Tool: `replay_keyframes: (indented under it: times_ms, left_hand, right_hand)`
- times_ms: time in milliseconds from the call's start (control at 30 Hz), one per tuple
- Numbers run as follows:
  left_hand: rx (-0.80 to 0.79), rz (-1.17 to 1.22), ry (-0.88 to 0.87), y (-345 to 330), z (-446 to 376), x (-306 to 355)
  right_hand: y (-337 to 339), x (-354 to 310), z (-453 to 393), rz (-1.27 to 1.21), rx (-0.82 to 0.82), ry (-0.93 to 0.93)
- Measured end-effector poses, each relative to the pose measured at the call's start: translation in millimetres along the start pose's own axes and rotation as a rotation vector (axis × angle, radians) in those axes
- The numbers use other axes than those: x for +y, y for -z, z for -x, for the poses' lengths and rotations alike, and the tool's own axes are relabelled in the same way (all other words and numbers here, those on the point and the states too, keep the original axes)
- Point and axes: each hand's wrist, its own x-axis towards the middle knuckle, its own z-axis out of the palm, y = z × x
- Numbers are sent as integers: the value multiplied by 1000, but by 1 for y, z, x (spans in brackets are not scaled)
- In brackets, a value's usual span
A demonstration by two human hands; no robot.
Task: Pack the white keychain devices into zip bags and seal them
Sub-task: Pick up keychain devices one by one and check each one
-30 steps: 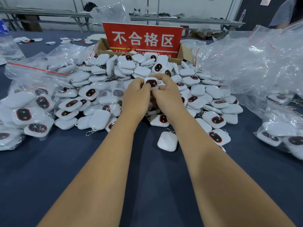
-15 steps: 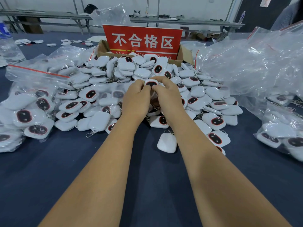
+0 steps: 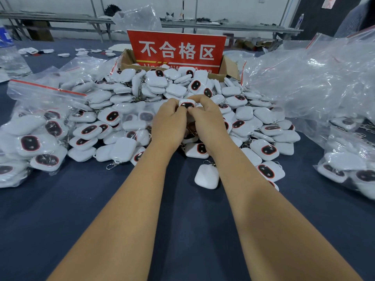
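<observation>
Keychain device [image 3: 187, 104] sits pinched between my left hand [image 3: 170, 123] and right hand [image 3: 205, 120], fingers of both curled around it, above the loose pile [image 3: 203, 94]. Both hands are equally near. Empty zip bags [image 3: 308, 78] lie to my right, so my right hand is nearer.

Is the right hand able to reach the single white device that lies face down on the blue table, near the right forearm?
Probably yes, but not at once. The face-down device lies apart from the pile with nothing over it. The right hand is busy: with the left hand it pinches a keychain device.
</observation>
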Motion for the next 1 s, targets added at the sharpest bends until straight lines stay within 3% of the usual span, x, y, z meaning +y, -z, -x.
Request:
replay_keyframes:
  times_ms: [567, 733, 833, 1000]
  left_hand:
    - [6, 59, -84, 2, 3, 4]
    - [21, 148, -39, 3, 1, 5]
    - [66, 190, 8, 4, -2, 3]
    - [32, -7, -52, 4, -6, -1]
  right_hand:
    - [-2, -1, -1, -6, 27, -13]
    - [-2, -2, 0, -48, 83, 27]
    - [1, -4, -4, -123, 197, 34]
    - [11, -12, -10, -450, 275, 7]
